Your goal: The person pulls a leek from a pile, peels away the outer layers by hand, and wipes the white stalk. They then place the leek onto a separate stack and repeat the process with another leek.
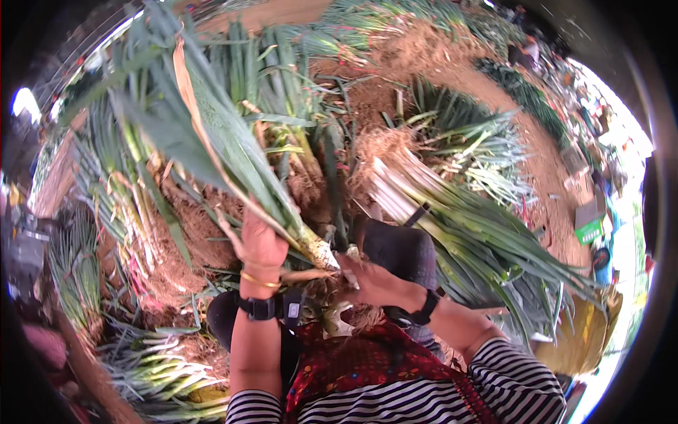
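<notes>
A large leek [244, 148] slants across my lap, its broad green leaves fanning toward the upper left and its pale root end pointing down to the right. My left hand [263, 244] is wrapped round the lower stalk, with a long dry tan leaf [189, 88] hanging along it. At the root end, my right hand [373, 284] has its fingers closed on the base of the same leek; part of the fingertips is hidden. A brownish peeled strip [307, 275] lies between the two hands.
To the right rests a tied bundle of leeks [452, 205], roots up and leaves trailing down. More leek bunches [138, 205] stand at the left, with loose ones [162, 371] at lower left. Bare brown ground [558, 212] curves past a green-and-white box [590, 226] and a yellowish sack [583, 336].
</notes>
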`<state>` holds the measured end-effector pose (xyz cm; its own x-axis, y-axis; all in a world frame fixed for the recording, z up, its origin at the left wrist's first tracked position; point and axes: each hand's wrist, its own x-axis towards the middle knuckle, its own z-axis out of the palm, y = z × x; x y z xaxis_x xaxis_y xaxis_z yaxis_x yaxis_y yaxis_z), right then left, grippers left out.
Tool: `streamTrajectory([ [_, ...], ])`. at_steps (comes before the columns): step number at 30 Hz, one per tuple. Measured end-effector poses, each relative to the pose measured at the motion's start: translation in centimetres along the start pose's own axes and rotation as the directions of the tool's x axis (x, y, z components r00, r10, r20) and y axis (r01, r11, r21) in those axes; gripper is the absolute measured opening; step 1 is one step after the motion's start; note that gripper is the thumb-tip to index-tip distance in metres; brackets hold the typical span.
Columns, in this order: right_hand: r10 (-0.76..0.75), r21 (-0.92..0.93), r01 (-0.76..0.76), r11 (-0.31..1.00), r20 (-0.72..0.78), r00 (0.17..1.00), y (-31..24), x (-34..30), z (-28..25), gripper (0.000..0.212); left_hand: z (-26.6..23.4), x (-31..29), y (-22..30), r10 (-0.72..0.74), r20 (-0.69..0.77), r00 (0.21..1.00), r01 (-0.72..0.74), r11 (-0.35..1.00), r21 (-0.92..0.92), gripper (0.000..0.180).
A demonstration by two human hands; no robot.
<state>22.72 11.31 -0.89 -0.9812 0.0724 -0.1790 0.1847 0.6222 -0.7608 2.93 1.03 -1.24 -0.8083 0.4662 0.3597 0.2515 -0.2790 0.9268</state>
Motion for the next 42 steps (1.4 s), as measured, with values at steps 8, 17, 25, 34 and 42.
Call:
streamTrajectory([
  [8,-0.113,0.099,0.228,0.969,-0.641,0.76,-4.2,4.8,-0.6,0.039,2.5,-0.8,6.1,-0.312,-0.013,0.95,0.236,0.745,-0.624,0.025],
  [17,-0.092,0.269,0.397,0.878,-0.718,0.69,-4.5,6.9,2.1,0.022,0.7,-1.2,7.4,-0.246,-0.269,0.931,0.092,0.873,-0.48,0.043],
  [25,0.235,0.889,0.452,0.073,-0.456,0.859,-6.0,6.2,-0.1,0.02,-2.7,0.5,5.3,-0.246,-0.421,0.873,0.016,0.878,-0.478,0.024],
  [34,0.093,0.929,0.254,0.269,-0.287,0.953,-6.2,1.4,1.0,0.018,-8.9,3.2,6.3,-0.261,-0.545,0.797,0.033,0.919,-0.392,0.021],
  [42,-0.058,0.762,0.401,0.508,-0.434,0.899,-8.6,-2.6,0.6,0.018,-12.6,4.8,5.1,-0.332,-0.47,0.818,0.074,0.87,-0.487,0.011],
])
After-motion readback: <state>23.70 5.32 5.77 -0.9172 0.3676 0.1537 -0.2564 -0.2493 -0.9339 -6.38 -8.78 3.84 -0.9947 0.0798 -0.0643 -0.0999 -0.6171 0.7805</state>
